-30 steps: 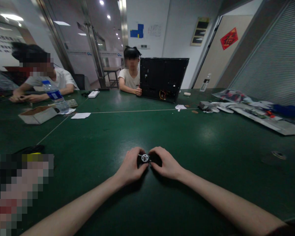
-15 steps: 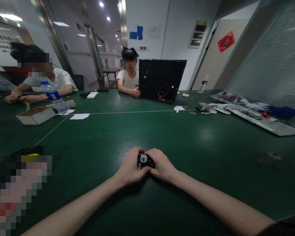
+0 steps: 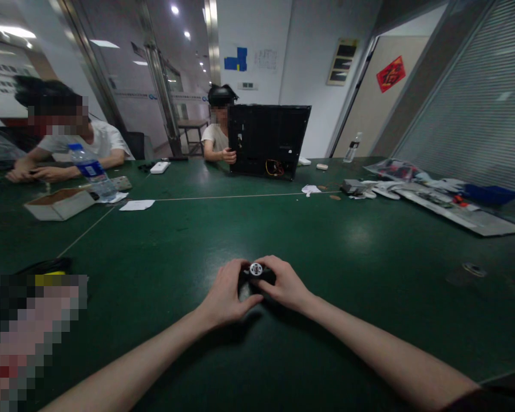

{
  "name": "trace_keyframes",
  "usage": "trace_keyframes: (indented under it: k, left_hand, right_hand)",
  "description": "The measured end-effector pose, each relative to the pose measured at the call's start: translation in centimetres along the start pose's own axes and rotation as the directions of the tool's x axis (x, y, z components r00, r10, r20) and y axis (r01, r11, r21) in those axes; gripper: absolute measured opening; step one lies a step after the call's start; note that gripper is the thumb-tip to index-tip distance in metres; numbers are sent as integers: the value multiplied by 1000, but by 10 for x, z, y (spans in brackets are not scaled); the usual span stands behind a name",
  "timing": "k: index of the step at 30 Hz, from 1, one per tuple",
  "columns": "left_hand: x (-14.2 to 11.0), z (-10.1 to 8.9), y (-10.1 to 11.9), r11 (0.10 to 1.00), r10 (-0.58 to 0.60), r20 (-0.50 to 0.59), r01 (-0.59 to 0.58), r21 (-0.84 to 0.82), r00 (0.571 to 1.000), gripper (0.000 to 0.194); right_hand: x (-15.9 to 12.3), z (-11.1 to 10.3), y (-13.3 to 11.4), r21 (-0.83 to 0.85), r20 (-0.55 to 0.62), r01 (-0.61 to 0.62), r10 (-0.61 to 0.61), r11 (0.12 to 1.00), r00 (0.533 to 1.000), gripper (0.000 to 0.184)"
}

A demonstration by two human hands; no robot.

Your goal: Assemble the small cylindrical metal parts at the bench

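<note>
Bending two bare hands round a small black part with a round silver-white disc, low at the centre of the frame, over the green worktop.
With the left hand, thumb spread away and fingers curled at the part's left side, grip impossible to tell; with the right hand, fingers closed round its right side, thumb at the near edge. Past these, to a white open-topped box at left and an upright flat black panel at upper centre.

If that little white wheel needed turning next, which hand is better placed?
Probably the right hand: its thumb and forefinger sit close beside the white wheel, while the left hand's thumb lies lower, farther from it.
</note>
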State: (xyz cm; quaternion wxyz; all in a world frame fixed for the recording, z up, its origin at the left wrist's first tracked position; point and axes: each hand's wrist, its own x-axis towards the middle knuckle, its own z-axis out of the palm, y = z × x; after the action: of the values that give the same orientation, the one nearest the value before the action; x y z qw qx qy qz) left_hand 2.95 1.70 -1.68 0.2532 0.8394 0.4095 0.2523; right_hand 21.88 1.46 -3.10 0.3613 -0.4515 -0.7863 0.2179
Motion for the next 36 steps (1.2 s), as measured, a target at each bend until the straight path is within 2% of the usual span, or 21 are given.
trace_keyframes:
  k: [3, 6, 8, 10, 12, 14, 17, 21, 24, 27, 32, 33, 34, 35, 36]
  left_hand:
    - [0, 1, 0, 1000, -16, -5, 16, 6, 1000, 55]
    - [0, -1, 2, 999, -32, 19, 31, 17, 999, 53]
    - [0, -3, 4, 999, -31, 37, 31, 24, 999, 51]
    - [0, -5, 6, 999, -24, 50, 22, 34, 998, 47]
    - [0, -5, 6, 999, -2, 53, -1, 48, 999, 43]
    - [0, -3, 5, 998, 20, 52, -23, 65, 998, 39]
    - [1, -1, 3, 996, 19, 55, -23, 81, 998, 37]
    - [2, -1, 3, 997, 10, 66, -16, 80, 998, 37]
    - [2, -1, 4, 997, 6, 71, -12, 82, 997, 36]
    - [1, -1, 3, 996, 8, 70, -15, 88, 997, 36]
    - [0, -1, 3, 996, 11, 58, -16, 89, 998, 36]
    - [0, -1, 4, 996, 6, 62, -11, 87, 998, 36]
    - [0, -2, 5, 996, 1, 66, -7, 84, 998, 35]
    - [0, -3, 6, 997, -2, 70, -4, 81, 998, 35]
    - [0, -4, 6, 997, -4, 75, -2, 78, 997, 34]
  right_hand:
    - [5, -17, 9, -45, -69, -27, 24, 999, 997, 21]
    - [8, -48, 26, -112, -126, -91, 77, 990, 989, 21]
    - [3, -77, 49, -175, -158, -166, 138, 971, 978, 23]
    - [-10, -109, 82, -265, -225, -282, 225, 922, 948, 28]
    - [-29, -144, 122, -349, -336, -439, 327, 828, 884, 32]
    - [-53, -177, 161, -374, -496, -627, 424, 683, 758, 36]
    - [-86, -218, 201, -333, -642, -778, 476, 533, 601, 38]
    - [-113, -248, 226, -273, -705, -882, 543, 385, 456, 32]
    - [-122, -255, 233, -254, -704, -909, 581, 331, 408, 27]
    - [-125, -254, 235, -256, -707, -911, 580, 323, 404, 30]
    - [-109, -240, 214, -300, -778, -899, 463, 319, 423, 70]
    - [-100, -234, 204, -329, -785, -886, 425, 328, 450, 74]
    - [-88, -226, 192, -376, -774, -857, 389, 353, 500, 76]
    - [-75, -215, 177, -435, -737, -808, 357, 397, 573, 74]
    - [-62, -202, 158, -516, -654, -718, 325, 467, 683, 70]
